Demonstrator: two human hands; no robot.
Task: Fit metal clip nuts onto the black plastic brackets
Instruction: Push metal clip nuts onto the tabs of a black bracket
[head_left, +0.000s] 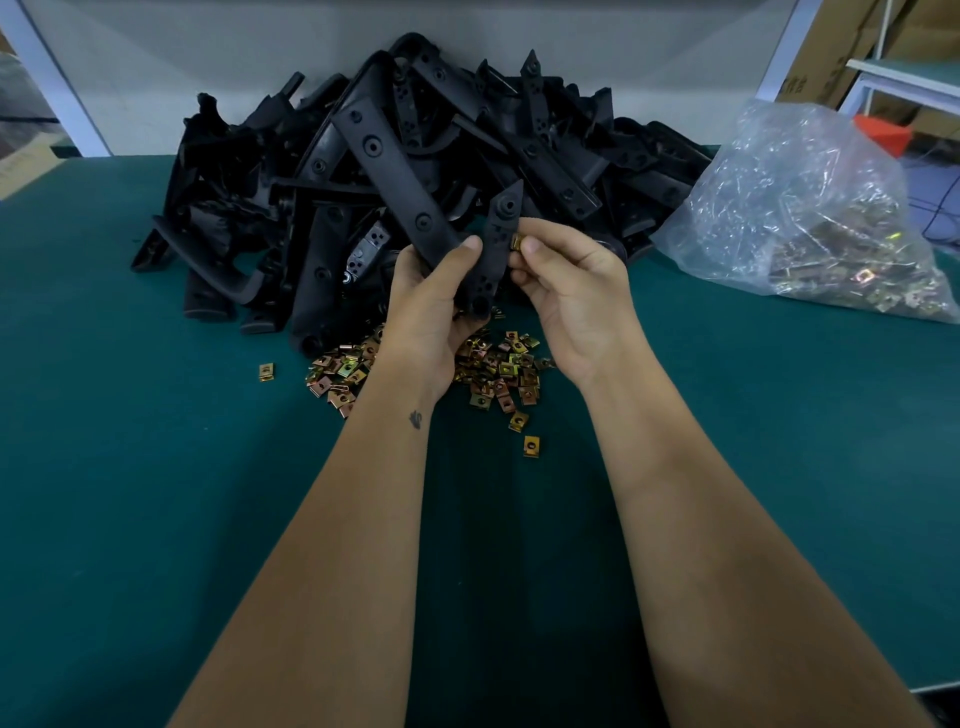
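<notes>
My left hand (431, 306) grips a black plastic bracket (497, 244) and holds it upright above the table, its pointed end up. My right hand (566, 291) pinches a brass-coloured metal clip nut (516, 242) between thumb and forefinger, right against the bracket's right edge. Whether the nut sits on the bracket or only touches it, I cannot tell. Several loose clip nuts (498, 374) lie scattered on the green table under my hands. A large heap of black brackets (405, 171) rises behind.
A clear plastic bag (810, 218) holding more clip nuts lies at the right on the green table (156, 493). A white wall panel stands behind the heap. Cardboard boxes and a white frame show at the far right. Single nuts (266, 371) lie apart.
</notes>
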